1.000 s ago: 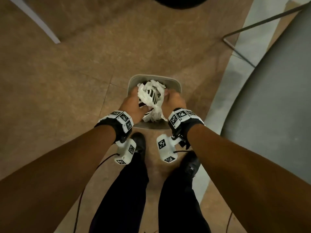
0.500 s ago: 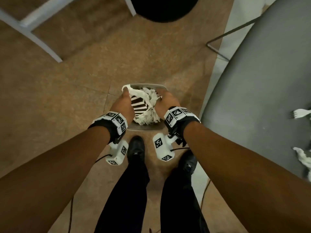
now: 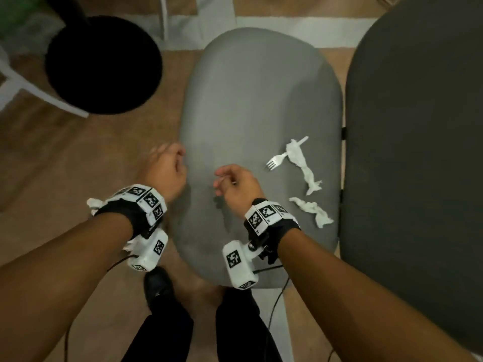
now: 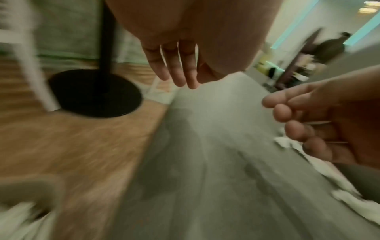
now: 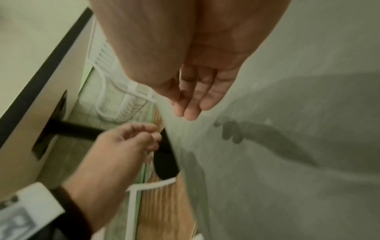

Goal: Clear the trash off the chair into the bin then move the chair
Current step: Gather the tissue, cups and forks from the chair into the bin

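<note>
The grey chair seat [image 3: 251,95] fills the middle of the head view. On its right side lie a white plastic fork [image 3: 274,162], a long twisted napkin [image 3: 304,167] and a second crumpled napkin [image 3: 312,209]. My left hand [image 3: 167,165] hovers at the seat's left edge, fingers relaxed and empty [image 4: 176,69]. Over the seat's middle, left of the fork, my right hand [image 3: 230,178] hangs loosely curled and holds nothing [image 5: 195,97]. The bin [image 4: 30,186] shows blurred at the lower left of the left wrist view with white paper in it; in the head view my left wrist hides it.
A dark grey chair back [image 3: 418,152] stands against the seat's right side. A black round stand base [image 3: 102,66] and a white frame leg [image 3: 44,92] sit on the brown floor at upper left. My feet are just below the seat's near edge.
Both hands let go of the white paper wad at the bin and swung right and up over the chair seat. The view turned from the bin to the chair.
</note>
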Demonstrator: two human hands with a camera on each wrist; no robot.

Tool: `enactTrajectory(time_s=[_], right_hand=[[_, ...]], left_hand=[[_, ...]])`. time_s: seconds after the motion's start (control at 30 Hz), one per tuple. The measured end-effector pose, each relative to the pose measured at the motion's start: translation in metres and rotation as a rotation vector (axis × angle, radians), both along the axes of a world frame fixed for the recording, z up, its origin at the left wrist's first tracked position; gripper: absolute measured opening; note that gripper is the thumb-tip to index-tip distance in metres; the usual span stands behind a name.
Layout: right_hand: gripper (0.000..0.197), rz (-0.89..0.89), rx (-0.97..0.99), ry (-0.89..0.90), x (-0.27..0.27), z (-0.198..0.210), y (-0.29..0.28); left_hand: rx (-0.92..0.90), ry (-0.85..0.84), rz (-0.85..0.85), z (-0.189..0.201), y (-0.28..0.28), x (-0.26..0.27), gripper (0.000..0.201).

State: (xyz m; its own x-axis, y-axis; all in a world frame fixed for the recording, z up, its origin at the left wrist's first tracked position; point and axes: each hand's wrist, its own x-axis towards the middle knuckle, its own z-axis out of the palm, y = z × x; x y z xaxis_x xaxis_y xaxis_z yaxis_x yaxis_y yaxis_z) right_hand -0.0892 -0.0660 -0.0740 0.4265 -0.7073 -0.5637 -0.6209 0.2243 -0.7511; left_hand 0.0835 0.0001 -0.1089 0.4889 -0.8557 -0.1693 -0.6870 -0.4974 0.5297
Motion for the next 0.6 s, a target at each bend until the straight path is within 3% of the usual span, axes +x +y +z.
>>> enactTrajectory(time_s=[0.13,0.3,0.4,0.5,0.6], right_hand=[[0.025,-0.111,-0.106,0.111,-0.081,-0.007,-0.045],[0.017,-0.015,-0.244,0.333,-0.15,-0.012,-0.076],[0.025,0.047,-0.261,0.475,-0.174,-0.011,-0.081],[0.037,0.085,-0.25,0.518,-0.19,-0.013,-0.079],[0.047,0.132,-0.19,0.552,-0.194,-0.022,-0.075]], left_hand=[[-0.078,-0.023,-0.465,0.016,-0.091,-0.083,0.039],[0.1,-0.198,-0.801,0.016,-0.154,-0.177,0.049],[0.223,-0.359,-0.799,-0.007,-0.169,-0.201,0.039],[0.322,-0.375,-0.707,-0.02,-0.179,-0.2,0.031],[0.307,-0.453,-0.715,-0.023,-0.18,-0.187,0.022]])
